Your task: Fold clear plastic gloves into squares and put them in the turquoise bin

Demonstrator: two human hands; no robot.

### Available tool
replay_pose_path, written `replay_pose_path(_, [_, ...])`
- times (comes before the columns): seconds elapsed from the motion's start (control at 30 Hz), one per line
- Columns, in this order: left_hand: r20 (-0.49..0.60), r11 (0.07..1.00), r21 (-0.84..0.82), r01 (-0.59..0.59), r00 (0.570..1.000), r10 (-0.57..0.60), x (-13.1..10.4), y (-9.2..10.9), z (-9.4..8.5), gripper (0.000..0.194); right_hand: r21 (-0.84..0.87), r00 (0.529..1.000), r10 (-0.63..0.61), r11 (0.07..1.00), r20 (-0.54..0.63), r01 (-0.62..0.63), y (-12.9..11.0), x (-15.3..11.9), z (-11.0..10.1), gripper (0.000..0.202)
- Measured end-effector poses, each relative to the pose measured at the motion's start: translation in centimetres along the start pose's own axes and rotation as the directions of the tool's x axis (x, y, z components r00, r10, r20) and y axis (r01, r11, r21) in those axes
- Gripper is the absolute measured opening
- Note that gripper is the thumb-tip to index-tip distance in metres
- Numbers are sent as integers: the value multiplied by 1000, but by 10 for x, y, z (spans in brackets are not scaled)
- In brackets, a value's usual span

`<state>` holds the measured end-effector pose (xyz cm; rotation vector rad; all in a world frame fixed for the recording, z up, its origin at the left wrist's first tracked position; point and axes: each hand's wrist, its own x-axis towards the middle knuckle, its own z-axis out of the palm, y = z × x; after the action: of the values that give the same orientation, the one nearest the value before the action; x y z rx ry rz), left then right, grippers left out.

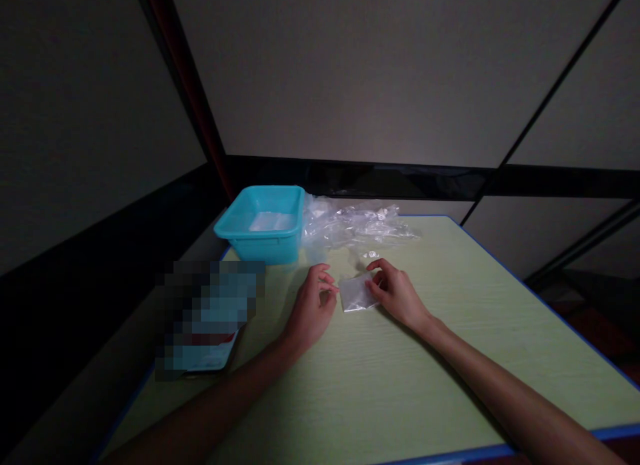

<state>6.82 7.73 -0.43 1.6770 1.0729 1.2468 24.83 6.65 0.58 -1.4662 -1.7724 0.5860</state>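
Note:
A small clear plastic packet (356, 293) with something pale inside lies near the middle of the light green table (350, 385). My right hand (393, 293) holds its right edge between thumb and fingers. Just left of the packet is my left hand (314, 305), its fingers curved and apart with nothing between them, the fingertips close to the packet's left edge. Behind my hands, crumpled clear plastic bags (360, 223) are spread out. A turquoise basin (267, 245) stands to their left with white packets (273, 221) in it.
At the table's left edge lies a light blue tray-like object (215, 358), mostly hidden by pixelation. A grey panelled wall (350, 78) with dark strips rises behind the table. Blue edging runs round the tabletop.

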Motion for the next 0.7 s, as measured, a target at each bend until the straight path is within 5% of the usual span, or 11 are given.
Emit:
replay_pose_path(0.23, [59, 1000, -18, -6, 998, 7, -3, 4, -2, 37, 109, 990, -23, 994, 142, 8, 1, -1, -10, 24])
replay_pose_path(0.7, [118, 999, -22, -38, 992, 41, -6, 8, -2, 35, 100, 989, -35, 995, 147, 20, 1, -3, -10, 17])
